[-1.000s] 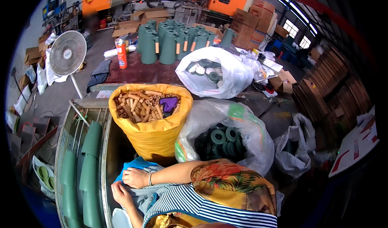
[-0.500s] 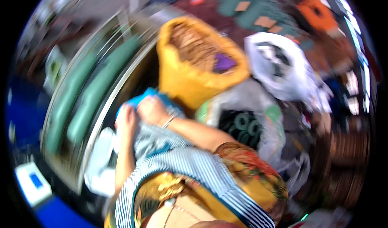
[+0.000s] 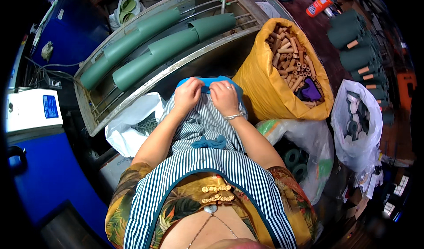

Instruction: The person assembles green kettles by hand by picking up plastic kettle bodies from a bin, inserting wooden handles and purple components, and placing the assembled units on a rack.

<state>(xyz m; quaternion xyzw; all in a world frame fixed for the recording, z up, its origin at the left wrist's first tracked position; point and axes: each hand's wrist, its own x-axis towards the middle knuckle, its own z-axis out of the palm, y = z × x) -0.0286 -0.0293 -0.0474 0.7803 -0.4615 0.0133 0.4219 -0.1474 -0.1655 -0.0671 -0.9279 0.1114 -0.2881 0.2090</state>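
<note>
Blue cloth (image 3: 207,82) on lap being pinched by left hand (image 3: 189,93) and right hand (image 3: 224,97), fingers curled shut, crowded between metal trough (image 3: 132,99) edge and yellow sack (image 3: 269,99) being filled with cardboard tubes (image 3: 291,59).

A yellow sack (image 3: 269,94) is standing open at upper right, holding brown cardboard tubes (image 3: 289,57) and a purple cloth (image 3: 312,90); a white bag (image 3: 357,125) of green rolls is sitting beside it, and a clear bag (image 3: 309,160) of dark green rolls is lying just below the sack. Long green rolls (image 3: 150,50) are lying side by side in a metal trough (image 3: 88,112) at upper left, with a white plastic bag (image 3: 132,125) resting against its lower edge. Green spools (image 3: 357,46) are standing at the far right near an orange spray can (image 3: 321,4), and a white box (image 3: 31,110) is sitting on a blue cabinet (image 3: 48,182) at the left.
</note>
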